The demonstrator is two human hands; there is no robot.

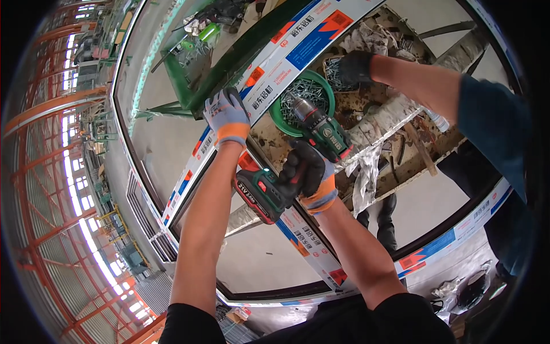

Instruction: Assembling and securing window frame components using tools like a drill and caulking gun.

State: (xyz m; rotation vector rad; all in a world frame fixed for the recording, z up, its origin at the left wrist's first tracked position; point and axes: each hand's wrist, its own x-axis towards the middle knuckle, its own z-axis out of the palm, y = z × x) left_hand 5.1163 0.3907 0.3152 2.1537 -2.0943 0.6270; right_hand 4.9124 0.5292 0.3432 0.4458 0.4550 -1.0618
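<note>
My right hand (pixel 312 175), in a dark-palmed glove with an orange cuff, is wrapped round the grip of a green-and-black cordless drill (pixel 331 137). Its chuck points up and left, over a green bowl of screws (pixel 303 94); the battery hangs at the lower left. My left hand (pixel 227 116), in a grey glove with an orange cuff, is curled over a frame bar (pixel 269 89) covered in white, blue and orange film. Whether its fingers also pinch anything small is hidden.
From the right, another person's black-gloved hand (pixel 355 67) reaches to a box of screws (pixel 332 71). A dirty workbench (pixel 401 143) with a hammer (pixel 420 148) and crumpled plastic (pixel 366 178) shows through the large frame. A green metal support (pixel 180 80) stands beyond my left hand.
</note>
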